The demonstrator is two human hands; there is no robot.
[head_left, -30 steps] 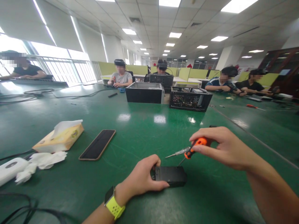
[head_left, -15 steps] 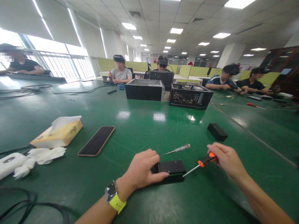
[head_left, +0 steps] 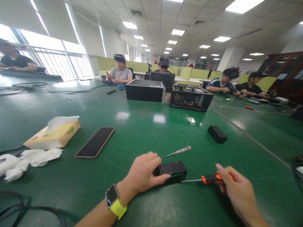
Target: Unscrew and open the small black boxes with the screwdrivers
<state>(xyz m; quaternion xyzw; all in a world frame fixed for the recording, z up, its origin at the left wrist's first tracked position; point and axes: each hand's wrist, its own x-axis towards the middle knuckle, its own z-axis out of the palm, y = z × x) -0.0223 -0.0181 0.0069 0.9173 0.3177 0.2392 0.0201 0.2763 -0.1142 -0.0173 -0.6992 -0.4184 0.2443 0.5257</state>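
A small black rectangular box [head_left: 175, 168] lies on the green table in front of me. My left hand [head_left: 145, 170] grips its left end, thumb along the near side and fingers over the top. In my right hand [head_left: 236, 186] is an orange-and-black screwdriver [head_left: 213, 179], held by the handle. Its shaft lies nearly level, with the tip at the lower right corner of the box; whether it touches is too small to tell. Just beyond the box rests a slim clear-handled screwdriver [head_left: 180, 151].
A second black box [head_left: 217, 134] sits at the right. To the left are a phone [head_left: 96, 142], a tissue pack [head_left: 54, 132], crumpled tissues [head_left: 39, 157] and black cables [head_left: 30, 206]. Two dark metal cases [head_left: 145, 91] stand further back. Several people sit around the table.
My right hand has dropped toward me, bringing the screwdriver from a slant to nearly level. Its tip has shifted slightly down and left. My left hand keeps its grip on the box.
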